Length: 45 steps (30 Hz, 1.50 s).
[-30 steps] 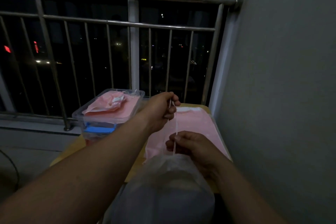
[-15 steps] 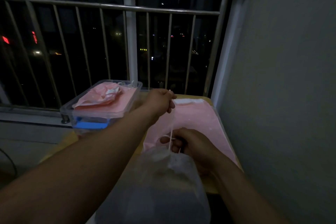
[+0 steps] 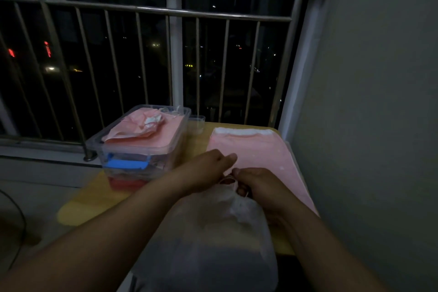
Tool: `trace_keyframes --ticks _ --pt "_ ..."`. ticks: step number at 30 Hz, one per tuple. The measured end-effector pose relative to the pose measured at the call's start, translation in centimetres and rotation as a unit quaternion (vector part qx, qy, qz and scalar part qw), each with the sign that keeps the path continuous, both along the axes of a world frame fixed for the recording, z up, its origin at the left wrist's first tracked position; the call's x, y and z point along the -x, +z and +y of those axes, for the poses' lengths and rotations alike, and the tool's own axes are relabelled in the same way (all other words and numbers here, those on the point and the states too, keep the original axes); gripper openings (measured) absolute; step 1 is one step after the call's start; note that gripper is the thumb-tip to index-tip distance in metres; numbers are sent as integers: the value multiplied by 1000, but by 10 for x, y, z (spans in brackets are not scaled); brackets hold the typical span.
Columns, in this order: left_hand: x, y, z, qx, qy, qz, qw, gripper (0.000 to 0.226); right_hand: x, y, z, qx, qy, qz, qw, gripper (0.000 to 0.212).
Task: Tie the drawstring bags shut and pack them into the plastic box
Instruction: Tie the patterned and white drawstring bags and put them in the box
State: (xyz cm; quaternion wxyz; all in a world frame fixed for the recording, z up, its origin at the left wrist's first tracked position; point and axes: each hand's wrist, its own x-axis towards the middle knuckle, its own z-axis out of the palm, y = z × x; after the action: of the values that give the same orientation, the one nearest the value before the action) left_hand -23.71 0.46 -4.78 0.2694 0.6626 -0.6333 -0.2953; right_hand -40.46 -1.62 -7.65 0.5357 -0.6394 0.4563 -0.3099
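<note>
A white translucent drawstring bag (image 3: pixel 213 239) sits in front of me at the table's near edge, its neck gathered. My left hand (image 3: pixel 208 170) and my right hand (image 3: pixel 258 187) meet at that neck, fingers curled on the thin white drawstring (image 3: pixel 231 181). A clear plastic box (image 3: pixel 139 149) stands to the left on the table, with a pink bag (image 3: pixel 142 125) lying on top of its contents. A flat pink drawstring bag (image 3: pixel 256 152) with a white top hem lies on the table beyond my hands.
The yellow table (image 3: pixel 94 199) is small and butts against a grey wall (image 3: pixel 367 125) on the right. A metal railing (image 3: pixel 175 54) with dark window panes runs behind it. A small clear lid or tub (image 3: pixel 196 123) stands behind the box.
My left hand has come down from holding the drawstring stretched upward to the bag's neck, next to my right hand. The string is no longer pulled taut above the bag.
</note>
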Motion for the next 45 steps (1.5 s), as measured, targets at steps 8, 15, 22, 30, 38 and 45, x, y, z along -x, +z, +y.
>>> trace_keyframes --ticks 8,15,22,30,38,45 --pt "-9 -11 25 94 -59 -66 992 23 1 13 1 30 15 40 999 36" --pt "-10 -9 30 112 -20 -114 987 27 5 22 4 10 24 28 999 20" --pt "-13 6 32 -73 -13 126 989 28 0 17 7 56 -5 44 997 18" --pt "-6 -12 23 -10 -16 130 991 18 7 14 4 80 11 4 997 6" --pt "-4 -17 24 -2 -49 74 996 13 10 12 3 166 26 24 986 5" --pt "-7 -21 24 2 -34 116 993 13 2 6 4 251 1 61 966 4"
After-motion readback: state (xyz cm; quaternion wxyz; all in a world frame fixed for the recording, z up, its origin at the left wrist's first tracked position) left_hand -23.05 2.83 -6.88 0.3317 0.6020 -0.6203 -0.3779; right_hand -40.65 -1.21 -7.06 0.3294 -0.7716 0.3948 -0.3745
